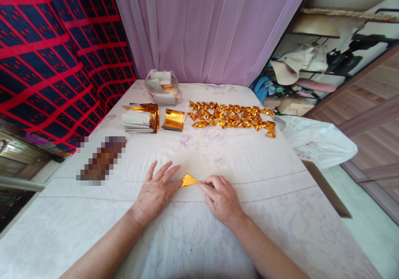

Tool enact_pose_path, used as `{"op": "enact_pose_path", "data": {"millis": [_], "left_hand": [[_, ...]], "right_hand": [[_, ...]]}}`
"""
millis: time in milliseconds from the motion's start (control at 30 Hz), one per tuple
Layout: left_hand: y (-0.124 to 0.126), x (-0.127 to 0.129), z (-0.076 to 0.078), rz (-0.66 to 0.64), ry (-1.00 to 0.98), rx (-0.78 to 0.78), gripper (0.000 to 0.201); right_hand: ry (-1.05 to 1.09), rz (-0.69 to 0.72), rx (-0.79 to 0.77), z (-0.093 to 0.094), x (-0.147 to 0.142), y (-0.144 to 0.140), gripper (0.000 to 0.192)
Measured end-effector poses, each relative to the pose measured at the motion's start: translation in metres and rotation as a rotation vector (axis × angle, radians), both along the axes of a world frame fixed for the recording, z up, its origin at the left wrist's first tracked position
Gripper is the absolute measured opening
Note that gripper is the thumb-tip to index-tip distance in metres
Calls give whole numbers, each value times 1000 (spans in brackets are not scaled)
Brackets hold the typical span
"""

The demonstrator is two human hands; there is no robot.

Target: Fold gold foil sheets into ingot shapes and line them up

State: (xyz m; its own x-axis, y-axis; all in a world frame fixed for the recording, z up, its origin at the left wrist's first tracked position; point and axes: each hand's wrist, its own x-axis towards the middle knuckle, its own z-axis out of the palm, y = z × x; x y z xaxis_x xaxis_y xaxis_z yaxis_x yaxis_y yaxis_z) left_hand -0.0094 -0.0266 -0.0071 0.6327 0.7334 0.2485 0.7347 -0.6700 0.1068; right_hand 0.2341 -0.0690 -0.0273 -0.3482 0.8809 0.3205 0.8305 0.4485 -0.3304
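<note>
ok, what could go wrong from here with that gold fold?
1. The gold foil piece is pinned only by fingertips of the left hand and right hand; it may slip and crease crooked.
2. The cloth-covered table looks soft, so the fold may come out dull.

A small gold foil paper [188, 181], folded into a flat triangle, is lying on the white cloth at six o'clock, its shiny side facing up.
</note>
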Motion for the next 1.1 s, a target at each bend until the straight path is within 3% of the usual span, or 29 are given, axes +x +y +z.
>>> {"op": "enact_pose_path", "data": {"millis": [267,400,600,800,1100], "left_hand": [[3,2,4,19,-46,-76,20],[2,11,0,87,-93,-130,13],[7,17,-9,175,-175,-194,21],[10,21,-5,180,-170,-276,23],[11,23,-7,170,-171,-289,26]], "right_hand": [[10,-7,3,0,-1,0,42],[25,9,15,1,-3,1,37],[56,10,26,1,-3,1,34],[130,8,26,-1,-3,1,30],[58,-183,-119,9,-9,16,17]]}}
